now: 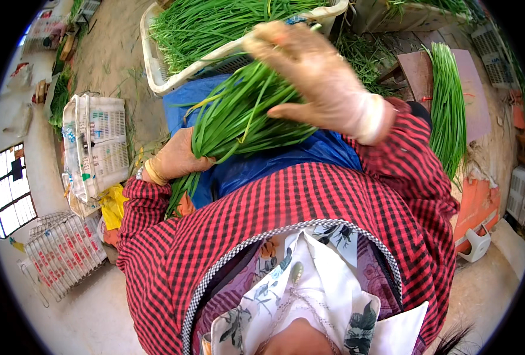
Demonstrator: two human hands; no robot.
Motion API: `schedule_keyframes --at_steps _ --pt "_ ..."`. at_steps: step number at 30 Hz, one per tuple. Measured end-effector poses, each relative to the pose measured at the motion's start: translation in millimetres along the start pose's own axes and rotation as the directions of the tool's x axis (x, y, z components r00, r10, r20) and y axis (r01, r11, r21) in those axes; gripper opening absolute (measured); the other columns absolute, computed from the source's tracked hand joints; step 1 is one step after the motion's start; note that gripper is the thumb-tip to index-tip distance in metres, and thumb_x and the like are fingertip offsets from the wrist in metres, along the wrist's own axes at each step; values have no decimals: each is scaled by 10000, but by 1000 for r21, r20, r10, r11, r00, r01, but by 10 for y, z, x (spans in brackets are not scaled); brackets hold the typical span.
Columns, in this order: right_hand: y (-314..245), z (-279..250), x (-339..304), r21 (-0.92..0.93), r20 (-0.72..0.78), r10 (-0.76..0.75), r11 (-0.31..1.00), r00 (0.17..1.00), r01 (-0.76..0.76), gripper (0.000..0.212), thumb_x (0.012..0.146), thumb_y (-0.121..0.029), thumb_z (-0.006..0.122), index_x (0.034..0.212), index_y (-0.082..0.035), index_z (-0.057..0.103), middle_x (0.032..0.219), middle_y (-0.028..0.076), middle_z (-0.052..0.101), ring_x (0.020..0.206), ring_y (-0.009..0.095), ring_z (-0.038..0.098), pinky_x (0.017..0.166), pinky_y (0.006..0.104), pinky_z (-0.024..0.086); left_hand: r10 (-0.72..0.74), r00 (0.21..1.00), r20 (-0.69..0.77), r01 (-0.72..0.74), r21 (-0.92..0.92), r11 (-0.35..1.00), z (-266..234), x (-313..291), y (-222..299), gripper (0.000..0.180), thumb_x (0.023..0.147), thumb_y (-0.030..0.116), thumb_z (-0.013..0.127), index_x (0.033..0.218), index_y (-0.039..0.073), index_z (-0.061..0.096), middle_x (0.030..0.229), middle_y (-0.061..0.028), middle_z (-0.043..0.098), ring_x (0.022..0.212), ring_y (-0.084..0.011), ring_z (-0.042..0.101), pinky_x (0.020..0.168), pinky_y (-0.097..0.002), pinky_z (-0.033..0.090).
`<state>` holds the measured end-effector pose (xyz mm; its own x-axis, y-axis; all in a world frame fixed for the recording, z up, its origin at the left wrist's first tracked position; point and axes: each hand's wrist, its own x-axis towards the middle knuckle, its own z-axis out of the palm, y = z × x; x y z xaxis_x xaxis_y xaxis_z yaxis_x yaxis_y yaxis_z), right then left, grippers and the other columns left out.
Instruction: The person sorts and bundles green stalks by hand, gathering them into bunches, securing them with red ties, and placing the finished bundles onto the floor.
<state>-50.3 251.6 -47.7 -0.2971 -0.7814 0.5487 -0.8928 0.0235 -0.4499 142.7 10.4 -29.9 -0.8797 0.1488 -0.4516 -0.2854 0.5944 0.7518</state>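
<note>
A loose bunch of long green garlic chives (250, 109) lies across my lap over a blue plastic sheet (227, 183). My gloved left hand (176, 155) is closed around the bunch at its left end, with some leaves hanging down below the fist. Above the bunch's upper right end is my gloved right hand (318, 77), its fingers stretched out and the thumb apart, slightly blurred by motion. Pale stalk ends show past that hand. Beyond my lap, a white plastic crate (150, 65) is filled with more chives (215, 26).
At right, a tidy bundle of chives (447, 109) rests on a low board (415, 74). Loose leaves (363, 62) litter the floor beside the crate. Stacked white crates (97, 145) stand at left, near a yellow bag (114, 206). Another filled crate (398, 21) is at the far right.
</note>
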Motion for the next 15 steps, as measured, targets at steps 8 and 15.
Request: schedule_keyframes --at_steps 8,15 --pt "-73 327 158 418 168 -99 908 981 20 126 872 -171 689 923 -59 663 920 57 653 861 253 652 850 388 512 -104 994 42 108 -113 988 -26 -25 49 275 754 55 658 1022 -1 636 881 -23 672 777 -118 539 768 -302 487" --pt "96 -155 10 834 58 512 448 857 -323 209 987 -214 598 986 -15 662 685 -28 540 613 41 506 570 205 452 91 979 -182 -9 410 912 -81 -91 18 365 714 69 676 1078 60 656 903 -152 671 809 -315 644 744 -374 520"
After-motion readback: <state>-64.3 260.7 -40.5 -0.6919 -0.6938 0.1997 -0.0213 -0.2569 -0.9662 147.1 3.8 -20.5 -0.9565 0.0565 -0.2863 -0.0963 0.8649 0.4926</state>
